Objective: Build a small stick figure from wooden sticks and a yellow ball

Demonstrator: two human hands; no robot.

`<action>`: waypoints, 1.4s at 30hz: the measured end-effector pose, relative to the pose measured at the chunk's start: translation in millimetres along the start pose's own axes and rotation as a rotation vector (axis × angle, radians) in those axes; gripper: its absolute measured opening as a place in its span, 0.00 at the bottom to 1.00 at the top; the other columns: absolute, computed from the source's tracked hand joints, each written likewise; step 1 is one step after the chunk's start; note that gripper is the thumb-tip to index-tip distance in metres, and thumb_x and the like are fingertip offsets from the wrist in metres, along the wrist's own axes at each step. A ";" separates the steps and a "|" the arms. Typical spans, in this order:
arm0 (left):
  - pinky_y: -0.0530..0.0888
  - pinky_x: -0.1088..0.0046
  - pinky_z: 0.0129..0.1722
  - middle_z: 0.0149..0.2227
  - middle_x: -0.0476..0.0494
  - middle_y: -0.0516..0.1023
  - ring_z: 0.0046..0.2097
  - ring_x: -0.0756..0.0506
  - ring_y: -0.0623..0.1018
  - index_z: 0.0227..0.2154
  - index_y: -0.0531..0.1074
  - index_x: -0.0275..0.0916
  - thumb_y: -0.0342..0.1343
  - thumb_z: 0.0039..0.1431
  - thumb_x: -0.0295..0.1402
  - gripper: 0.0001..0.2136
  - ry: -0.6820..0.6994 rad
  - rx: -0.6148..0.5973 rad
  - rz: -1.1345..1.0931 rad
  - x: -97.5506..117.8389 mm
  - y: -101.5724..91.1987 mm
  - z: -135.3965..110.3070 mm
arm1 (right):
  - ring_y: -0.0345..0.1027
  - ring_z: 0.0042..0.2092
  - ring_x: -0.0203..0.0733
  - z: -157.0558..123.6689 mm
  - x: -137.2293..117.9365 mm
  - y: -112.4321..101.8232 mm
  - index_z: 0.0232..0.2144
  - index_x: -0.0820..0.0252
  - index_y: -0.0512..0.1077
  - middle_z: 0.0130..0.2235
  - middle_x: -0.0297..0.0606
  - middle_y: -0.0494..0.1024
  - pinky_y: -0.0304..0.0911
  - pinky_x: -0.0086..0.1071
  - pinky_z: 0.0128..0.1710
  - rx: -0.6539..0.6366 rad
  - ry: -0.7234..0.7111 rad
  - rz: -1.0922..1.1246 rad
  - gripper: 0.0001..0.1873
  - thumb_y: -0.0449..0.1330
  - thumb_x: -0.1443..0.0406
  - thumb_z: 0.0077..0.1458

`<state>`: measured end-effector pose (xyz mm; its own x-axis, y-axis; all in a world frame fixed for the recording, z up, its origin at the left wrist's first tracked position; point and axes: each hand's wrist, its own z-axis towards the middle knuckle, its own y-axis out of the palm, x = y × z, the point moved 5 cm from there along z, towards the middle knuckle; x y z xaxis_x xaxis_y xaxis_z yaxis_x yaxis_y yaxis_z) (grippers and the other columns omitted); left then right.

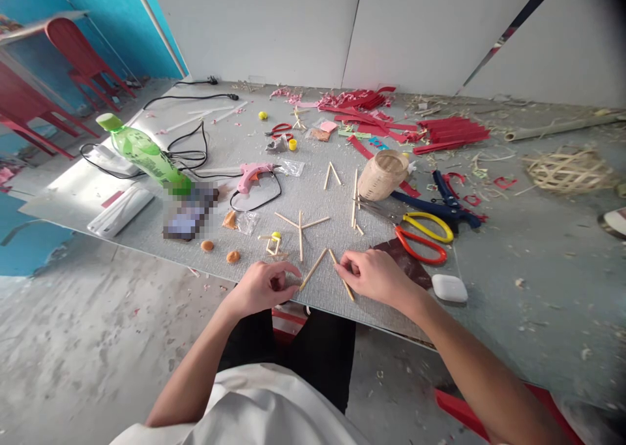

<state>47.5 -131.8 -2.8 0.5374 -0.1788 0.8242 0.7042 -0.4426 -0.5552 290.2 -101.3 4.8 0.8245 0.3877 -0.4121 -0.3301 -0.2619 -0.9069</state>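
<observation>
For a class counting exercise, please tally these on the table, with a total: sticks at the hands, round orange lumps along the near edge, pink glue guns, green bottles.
Sticks at the hands: 2
Round orange lumps: 2
Pink glue gun: 1
Green bottle: 1
Total: 6

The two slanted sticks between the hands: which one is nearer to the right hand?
The stick slanting down to the right, beside the right hand; the other stick slants down to the left, its lower end near the left hand.
</observation>
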 end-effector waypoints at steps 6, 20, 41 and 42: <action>0.59 0.80 0.24 0.19 0.59 0.63 0.22 0.55 0.60 0.41 0.78 0.39 0.62 0.60 0.32 0.07 -0.002 0.004 0.000 0.5 -0.8 -1.5 | 0.62 0.22 0.36 -0.1 0.1 0.7 0.28 0.56 0.72 0.20 0.30 0.73 0.42 0.32 0.27 0.003 0.010 -0.004 0.16 0.58 0.56 0.66; 0.59 0.79 0.25 0.20 0.59 0.62 0.22 0.55 0.60 0.42 0.79 0.39 0.61 0.62 0.33 0.07 0.022 0.021 0.005 -0.5 -0.6 -0.8 | 0.62 0.22 0.36 -0.3 -0.6 1.0 0.29 0.56 0.72 0.20 0.29 0.73 0.43 0.32 0.27 0.013 0.003 -0.010 0.16 0.58 0.56 0.67; 0.60 0.79 0.24 0.20 0.59 0.62 0.22 0.55 0.60 0.42 0.78 0.39 0.61 0.62 0.32 0.08 0.036 0.033 -0.003 0.9 -2.0 -1.0 | 0.63 0.22 0.37 0.5 -4.5 -1.5 0.29 0.56 0.73 0.20 0.30 0.73 0.43 0.33 0.27 -0.011 0.029 -0.018 0.16 0.57 0.56 0.67; 0.59 0.79 0.25 0.20 0.59 0.62 0.22 0.55 0.60 0.43 0.78 0.39 0.61 0.62 0.32 0.08 0.037 0.033 -0.003 0.8 -2.1 -1.0 | 0.63 0.22 0.37 0.7 -4.7 -1.6 0.29 0.56 0.73 0.20 0.31 0.73 0.43 0.33 0.27 -0.015 0.032 -0.018 0.16 0.57 0.56 0.67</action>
<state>46.0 -131.9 -0.9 0.5180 -0.2097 0.8293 0.7211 -0.4144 -0.5552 286.6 -102.0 8.2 0.8448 0.3640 -0.3921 -0.3082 -0.2680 -0.9128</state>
